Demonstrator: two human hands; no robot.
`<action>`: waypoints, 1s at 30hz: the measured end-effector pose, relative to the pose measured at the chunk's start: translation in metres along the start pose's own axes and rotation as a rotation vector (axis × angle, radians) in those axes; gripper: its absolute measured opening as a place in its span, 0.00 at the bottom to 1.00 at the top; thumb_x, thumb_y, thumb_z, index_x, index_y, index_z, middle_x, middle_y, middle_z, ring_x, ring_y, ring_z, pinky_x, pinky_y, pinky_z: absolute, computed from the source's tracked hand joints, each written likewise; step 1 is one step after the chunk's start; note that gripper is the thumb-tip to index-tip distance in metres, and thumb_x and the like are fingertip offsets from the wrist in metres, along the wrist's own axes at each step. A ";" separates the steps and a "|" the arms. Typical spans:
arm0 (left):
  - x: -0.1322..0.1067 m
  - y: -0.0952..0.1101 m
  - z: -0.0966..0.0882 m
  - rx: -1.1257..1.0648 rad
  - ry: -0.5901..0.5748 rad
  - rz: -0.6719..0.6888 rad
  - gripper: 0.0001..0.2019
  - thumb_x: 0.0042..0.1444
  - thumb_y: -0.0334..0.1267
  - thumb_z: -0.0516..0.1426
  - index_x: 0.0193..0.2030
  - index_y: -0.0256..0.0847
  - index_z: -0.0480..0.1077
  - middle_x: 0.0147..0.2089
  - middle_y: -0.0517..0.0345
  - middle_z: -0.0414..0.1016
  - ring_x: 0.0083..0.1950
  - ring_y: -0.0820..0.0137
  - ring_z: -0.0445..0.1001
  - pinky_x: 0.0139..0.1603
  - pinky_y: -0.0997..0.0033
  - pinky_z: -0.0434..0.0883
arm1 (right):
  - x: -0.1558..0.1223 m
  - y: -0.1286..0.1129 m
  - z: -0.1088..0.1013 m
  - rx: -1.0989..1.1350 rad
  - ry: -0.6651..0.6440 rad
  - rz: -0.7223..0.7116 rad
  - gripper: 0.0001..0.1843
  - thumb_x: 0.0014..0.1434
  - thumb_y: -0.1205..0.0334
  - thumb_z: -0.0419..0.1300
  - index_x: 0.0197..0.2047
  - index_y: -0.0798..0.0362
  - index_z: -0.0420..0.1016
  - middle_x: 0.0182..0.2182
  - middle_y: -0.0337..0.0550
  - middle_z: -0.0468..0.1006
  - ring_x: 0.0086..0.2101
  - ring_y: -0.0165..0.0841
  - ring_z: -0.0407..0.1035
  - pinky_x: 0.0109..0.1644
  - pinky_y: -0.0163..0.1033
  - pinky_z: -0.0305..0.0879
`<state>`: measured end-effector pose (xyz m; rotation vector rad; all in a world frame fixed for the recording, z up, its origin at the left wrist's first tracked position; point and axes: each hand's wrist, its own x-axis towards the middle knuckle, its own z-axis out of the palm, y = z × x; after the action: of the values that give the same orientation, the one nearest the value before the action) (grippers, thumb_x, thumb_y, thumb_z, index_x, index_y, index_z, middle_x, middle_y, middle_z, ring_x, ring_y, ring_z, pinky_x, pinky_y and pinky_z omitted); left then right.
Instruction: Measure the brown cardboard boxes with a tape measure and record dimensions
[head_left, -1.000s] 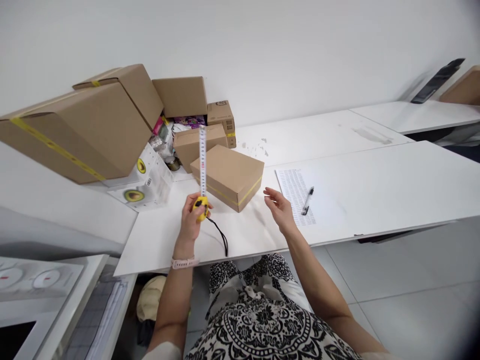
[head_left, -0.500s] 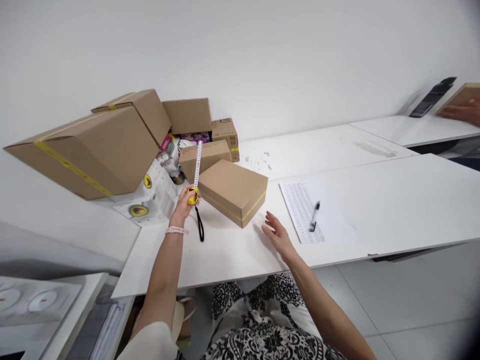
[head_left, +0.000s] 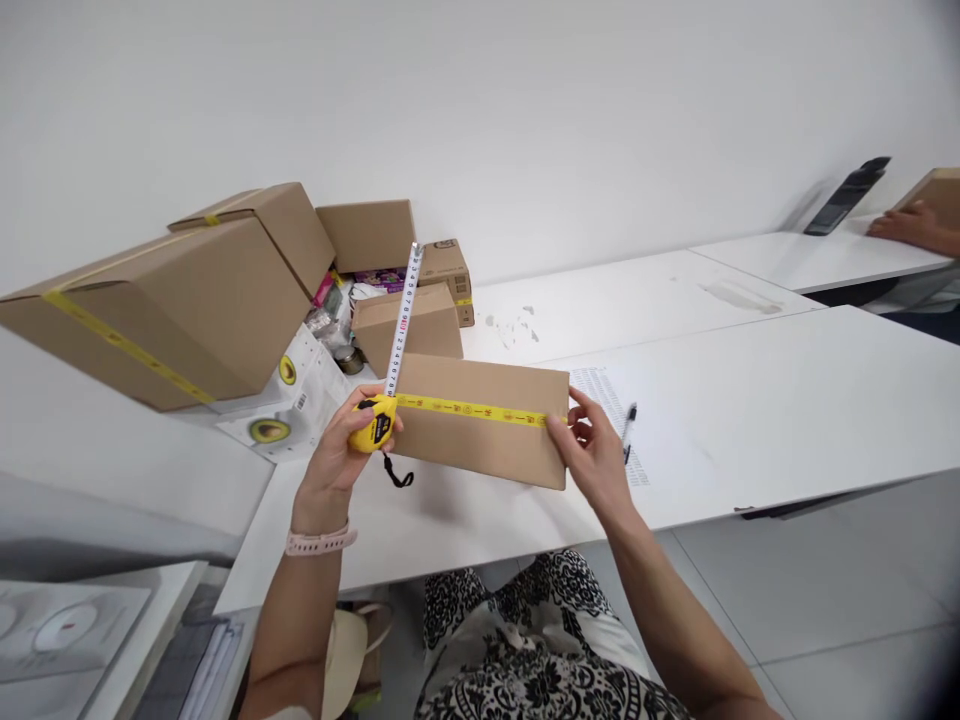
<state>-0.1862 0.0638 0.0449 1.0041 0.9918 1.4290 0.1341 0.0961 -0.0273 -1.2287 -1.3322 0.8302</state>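
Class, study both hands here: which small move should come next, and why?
Probably turning the blade along the taped front of the box: the left hand holds the tape measure with its blade out but pointing toward the wall, while the right hand grips the box's right end.

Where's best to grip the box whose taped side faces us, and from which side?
Probably by the right end of the box, coming from the right and pinching across its straight edge, where the right hand holds it. The sides look flat, and the left hand, holding the tape measure, crowds the left end.
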 end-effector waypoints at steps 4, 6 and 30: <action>-0.015 0.012 0.025 0.005 0.116 -0.042 0.17 0.46 0.39 0.64 0.43 0.39 0.71 0.41 0.52 0.76 0.32 0.66 0.76 0.20 0.75 0.68 | 0.024 0.001 -0.007 0.014 -0.029 0.149 0.33 0.57 0.40 0.63 0.61 0.47 0.71 0.37 0.42 0.72 0.28 0.33 0.67 0.32 0.42 0.67; -0.031 0.009 0.038 -0.035 0.142 -0.057 0.16 0.45 0.39 0.64 0.42 0.40 0.71 0.47 0.50 0.77 0.32 0.67 0.76 0.19 0.75 0.69 | 0.035 0.004 -0.008 -0.034 -0.032 0.124 0.32 0.56 0.41 0.64 0.60 0.47 0.72 0.40 0.43 0.75 0.30 0.33 0.67 0.35 0.42 0.67; -0.100 -0.047 0.148 -0.375 0.011 -0.553 0.16 0.55 0.45 0.63 0.46 0.41 0.69 0.48 0.49 0.71 0.36 0.68 0.73 0.25 0.68 0.76 | 0.122 -0.021 0.029 -0.214 -0.569 -0.154 0.12 0.57 0.54 0.63 0.37 0.50 0.87 0.39 0.45 0.85 0.40 0.44 0.77 0.46 0.47 0.71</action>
<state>-0.0242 -0.0255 0.0377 0.4015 0.8772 1.0957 0.1169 0.2139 0.0184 -1.0698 -1.9906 0.9862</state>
